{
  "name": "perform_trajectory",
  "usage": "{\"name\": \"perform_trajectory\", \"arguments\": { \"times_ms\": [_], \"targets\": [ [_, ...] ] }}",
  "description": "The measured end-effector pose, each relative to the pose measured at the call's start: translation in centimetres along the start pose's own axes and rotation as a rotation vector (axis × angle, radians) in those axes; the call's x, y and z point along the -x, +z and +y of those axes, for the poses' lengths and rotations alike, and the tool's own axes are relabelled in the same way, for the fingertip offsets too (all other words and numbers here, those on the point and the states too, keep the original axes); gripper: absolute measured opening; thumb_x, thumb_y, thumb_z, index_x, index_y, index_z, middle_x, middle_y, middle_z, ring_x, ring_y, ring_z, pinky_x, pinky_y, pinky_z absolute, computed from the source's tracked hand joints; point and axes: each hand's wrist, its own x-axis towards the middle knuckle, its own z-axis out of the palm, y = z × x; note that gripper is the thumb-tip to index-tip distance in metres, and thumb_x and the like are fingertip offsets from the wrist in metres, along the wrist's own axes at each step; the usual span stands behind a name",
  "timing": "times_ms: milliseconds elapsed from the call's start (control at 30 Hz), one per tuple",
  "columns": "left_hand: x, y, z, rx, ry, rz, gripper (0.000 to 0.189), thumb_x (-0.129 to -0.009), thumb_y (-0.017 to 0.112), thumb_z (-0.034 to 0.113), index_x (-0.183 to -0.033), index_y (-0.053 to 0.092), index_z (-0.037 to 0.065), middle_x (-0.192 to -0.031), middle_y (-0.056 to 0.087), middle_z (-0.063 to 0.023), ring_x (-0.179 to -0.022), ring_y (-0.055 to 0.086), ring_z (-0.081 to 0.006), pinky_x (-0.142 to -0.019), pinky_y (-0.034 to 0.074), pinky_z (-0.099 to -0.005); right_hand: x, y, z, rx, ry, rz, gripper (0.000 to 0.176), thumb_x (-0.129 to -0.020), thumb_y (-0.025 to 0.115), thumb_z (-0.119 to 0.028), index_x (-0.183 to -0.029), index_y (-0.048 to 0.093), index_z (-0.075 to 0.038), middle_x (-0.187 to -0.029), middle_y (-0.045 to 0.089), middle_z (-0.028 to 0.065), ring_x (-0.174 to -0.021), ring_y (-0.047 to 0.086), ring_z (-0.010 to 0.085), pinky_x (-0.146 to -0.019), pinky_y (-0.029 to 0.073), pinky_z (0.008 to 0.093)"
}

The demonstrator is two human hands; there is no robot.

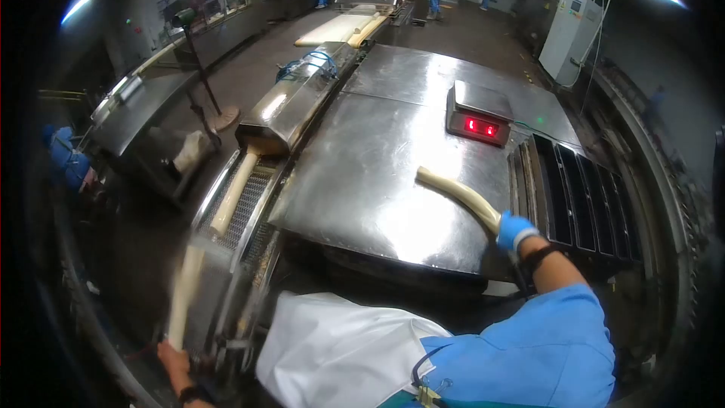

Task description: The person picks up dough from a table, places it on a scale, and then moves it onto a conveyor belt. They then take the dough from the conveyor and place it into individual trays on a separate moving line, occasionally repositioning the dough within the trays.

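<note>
My left hand (175, 364), with no glove showing, grips the lower end of a long dough roll (183, 298) at the lower left, beyond the end of the mesh conveyor; the roll is blurred. My right hand (515, 231), in a blue glove, is closed round the near end of another dough roll (459, 193). That roll is pale, smooth and slightly curved, and its far end reaches over the steel table (362, 151). A third dough roll (236, 193) lies lengthwise on the mesh conveyor (253, 195), below the mouth of a steel housing (291, 102).
A scale (480, 112) with a red display stands on the table's right part. Dark pans (578, 196) in a row sit to the right. Behind the housing is a belt (343, 26) carrying a dough sheet. Several people in blue are farther off, one at the left edge (66, 157).
</note>
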Motion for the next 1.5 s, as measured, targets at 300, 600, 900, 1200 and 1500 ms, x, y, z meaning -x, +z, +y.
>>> {"name": "perform_trajectory", "arguments": {
  "times_ms": [300, 600, 900, 1200, 1500],
  "targets": [
    [0.8, 0.9, -7.9, 0.043, 0.058, 0.303, 0.045, -0.066, 0.072, 0.015, -0.103, 0.052, -0.003, -0.099, 0.054, -0.0253, -0.094, 0.051, -0.0429, -0.084, 0.041, -0.0489, 2.2, 5.8, -7.3, -0.811, -0.462, 0.504, 0.035, -0.084, 0.051, -0.014, -0.116, 0.048, 0.0, -0.115, 0.051, 0.0233, -0.1, 0.054, 0.0414, -0.086, 0.044, 0.0434],
    [8.8, -9.8, 3.4, 0.534, -0.325, 0.263, 0.034, -0.075, 0.061, 0.015, -0.103, 0.052, -0.003, -0.093, 0.057, -0.0153, -0.083, 0.056, -0.0259, -0.075, 0.043, -0.0362, -1.7, -2.3, -25.7, -0.201, -1.057, 0.803, 0.038, -0.071, 0.065, -0.019, -0.107, 0.055, -0.019, -0.112, 0.053, 0.0081, -0.108, 0.049, 0.0291, -0.089, 0.038, 0.0442],
    [3.3, -10.0, 5.7, 1.388, -0.454, 0.309, 0.023, -0.082, 0.057, 0.014, -0.096, 0.06, -0.004, -0.086, 0.06, -0.0106, -0.074, 0.06, -0.0193, -0.067, 0.049, -0.0292, -8.1, -9.5, -39.0, -0.06, -0.882, 0.277, 0.039, -0.083, 0.052, -0.04, -0.11, 0.056, -0.011, -0.097, 0.063, 0.0186, -0.089, 0.061, 0.0376, -0.078, 0.047, 0.0449],
    [1.6, -15.4, 22.3, 1.387, -0.071, 0.377, 0.031, -0.081, 0.061, 0.01, -0.105, 0.043, 0.004, -0.091, 0.054, -0.0095, -0.071, 0.058, -0.0159, -0.061, 0.05, -0.0274, -15.7, -9.7, -27.9, -0.1, -0.946, 0.525, 0.041, -0.087, 0.045, -0.021, -0.127, 0.043, -0.012, -0.101, 0.061, 0.0238, -0.094, 0.058, 0.0408, -0.079, 0.047, 0.0455],
    [5.2, -10.3, 43.1, 1.099, 1.141, -0.393, 0.052, -0.079, 0.069, 0.026, -0.117, 0.042, 0.003, -0.116, 0.049, -0.0168, -0.109, 0.052, -0.026, -0.087, 0.046, -0.0372, -16.1, -14.0, -25.5, -0.469, -0.508, -0.387, 0.08, -0.078, 0.049, -0.066, -0.137, 0.037, -0.014, -0.134, 0.042, 0.0157, -0.119, 0.043, 0.0355, -0.085, 0.045, 0.0555]
  ]
}}
